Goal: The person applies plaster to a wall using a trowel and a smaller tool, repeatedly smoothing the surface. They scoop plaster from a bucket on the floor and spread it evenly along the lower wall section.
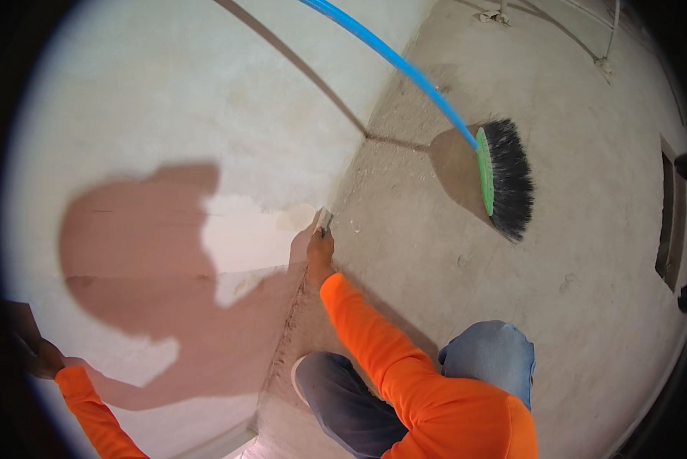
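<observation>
My right hand (320, 252) is closed on a small flat-bladed tool (323, 217), held against the foot of the pale plastered wall (144, 107), where it meets the concrete floor (404, 291). A fresh, lighter patch on the wall lies just left of it, partly under the shadow of my head and arm. At the far left my left hand (48, 358) is closed on a dark flat tool (23, 325), partly lost in the dark rim of the view. Both forearms wear orange sleeves.
A broom with green head and black bristles (505, 180) lies on the floor at upper right, its blue handle (397, 61) slanting toward the wall. Thin rods (610, 38) stand at the back. A dark rectangular opening (669, 222) is at the right edge. My bent knees are at bottom centre.
</observation>
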Demonstrator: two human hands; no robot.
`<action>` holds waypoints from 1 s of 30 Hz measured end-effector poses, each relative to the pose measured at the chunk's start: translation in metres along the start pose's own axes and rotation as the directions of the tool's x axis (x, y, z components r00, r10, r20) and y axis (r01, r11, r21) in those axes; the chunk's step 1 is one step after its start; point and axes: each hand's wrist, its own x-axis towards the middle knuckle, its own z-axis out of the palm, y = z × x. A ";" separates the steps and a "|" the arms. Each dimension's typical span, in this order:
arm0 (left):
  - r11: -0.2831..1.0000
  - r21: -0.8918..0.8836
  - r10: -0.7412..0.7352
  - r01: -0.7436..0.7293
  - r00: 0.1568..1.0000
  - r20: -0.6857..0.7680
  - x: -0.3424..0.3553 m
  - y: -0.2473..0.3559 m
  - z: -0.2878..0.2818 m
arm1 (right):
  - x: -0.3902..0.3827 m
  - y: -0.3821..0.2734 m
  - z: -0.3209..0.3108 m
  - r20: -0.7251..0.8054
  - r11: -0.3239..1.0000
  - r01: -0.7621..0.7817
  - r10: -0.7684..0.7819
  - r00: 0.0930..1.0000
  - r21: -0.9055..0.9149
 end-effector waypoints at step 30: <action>0.988 -0.098 0.104 -0.118 0.985 -0.138 0.024 0.089 -0.017 | -0.161 -0.111 0.017 0.238 0.606 0.783 -0.789 0.567 0.144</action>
